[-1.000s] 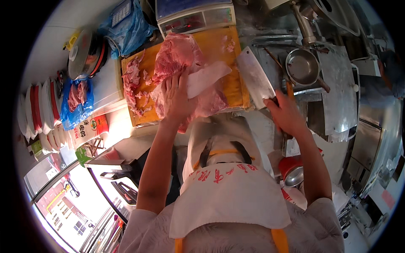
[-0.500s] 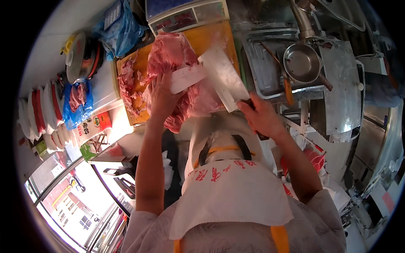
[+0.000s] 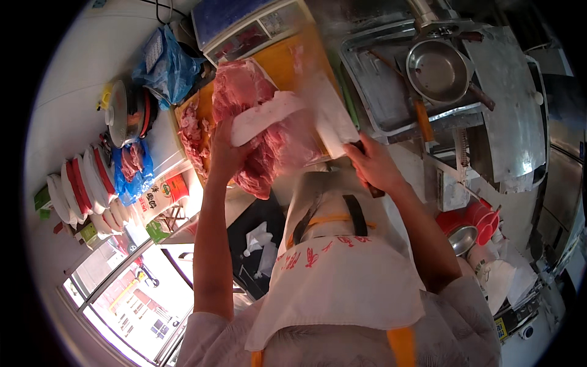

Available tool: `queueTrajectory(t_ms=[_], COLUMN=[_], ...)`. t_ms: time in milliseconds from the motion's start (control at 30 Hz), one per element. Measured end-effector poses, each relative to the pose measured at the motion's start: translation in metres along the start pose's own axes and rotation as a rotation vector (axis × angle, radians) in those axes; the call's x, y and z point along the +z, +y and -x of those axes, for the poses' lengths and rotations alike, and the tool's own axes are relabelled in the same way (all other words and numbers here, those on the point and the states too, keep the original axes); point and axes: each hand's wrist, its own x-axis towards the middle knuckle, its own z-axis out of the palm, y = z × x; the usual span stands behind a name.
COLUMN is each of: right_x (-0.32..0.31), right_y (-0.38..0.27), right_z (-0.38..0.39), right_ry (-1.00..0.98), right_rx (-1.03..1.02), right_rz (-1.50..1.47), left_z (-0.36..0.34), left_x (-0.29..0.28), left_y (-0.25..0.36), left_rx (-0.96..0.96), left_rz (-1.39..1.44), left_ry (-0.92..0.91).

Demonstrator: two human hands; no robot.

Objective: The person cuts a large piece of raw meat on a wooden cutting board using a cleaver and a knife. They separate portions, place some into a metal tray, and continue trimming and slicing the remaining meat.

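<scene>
A large slab of raw meat [image 3: 244, 82] lies on the yellow cutting board [image 3: 278, 61], its near end hanging over the front edge. My left hand [image 3: 227, 153] is at its left side, closed on the end of a pale flap of skin or fat [image 3: 269, 116] that stretches across the meat; some fingers are hidden behind it. To the right, my right hand [image 3: 374, 164] is wrapped round the dark handle of a broad cleaver [image 3: 333, 119]. The blade, smeared by motion at its far end, is over the board's right part, just right of the meat. Small meat scraps [image 3: 191, 131] lie at the board's left.
A metal tray [image 3: 382, 92] stands right of the board, with a steel saucepan [image 3: 437, 70] and a wooden-handled tool [image 3: 422, 119] over it. Behind the board is a blue-topped box [image 3: 235, 21]. Blue plastic bags [image 3: 174, 67] and a lidded pan [image 3: 119, 113] are at the left.
The whole view has shifted and turned slightly. The pale flap now shows longer, its end drawn toward my left hand. The cleaver blade has swung a little right, away from the flap.
</scene>
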Motion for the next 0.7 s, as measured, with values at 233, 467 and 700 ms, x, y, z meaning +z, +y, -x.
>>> queueTrajectory(t_ms=[233,467,700], right_x=[0.016,0.002,-0.01], right_y=[-0.01,-0.001,0.034], right_z=[0.015,0.048,0.082], right_ry=[-0.041,0.067,-0.991], right_rx=[0.049,0.056,0.137], right_rz=[-0.161,-0.185,-1.562], left_z=[-0.002,0.004,0.02], left_x=[0.002,0.006,-0.01], left_y=[-0.005,-0.02,0.041], left_rx=[-0.051,-0.052,0.118], left_rz=[0.179,0.061,0.102], left_ry=[-0.062,-0.061,0.128])
